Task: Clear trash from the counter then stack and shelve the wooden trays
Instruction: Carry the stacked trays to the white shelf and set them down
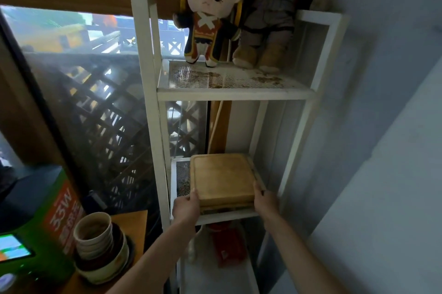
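A stack of square wooden trays (222,177) lies on the middle mesh shelf (183,174) of a white metal rack (148,78). My left hand (187,206) grips the stack's near left corner. My right hand (264,200) grips its near right corner. Both arms reach up from the bottom of the view. The stack's front edge sits near the shelf's front rail.
Two plush dolls (210,13) stand on the stained upper shelf. A red item (228,243) lies on the lowest shelf. Stacked bowls and cups (100,246) sit on a wooden counter at lower left, beside a green box (47,222). A grey wall is on the right.
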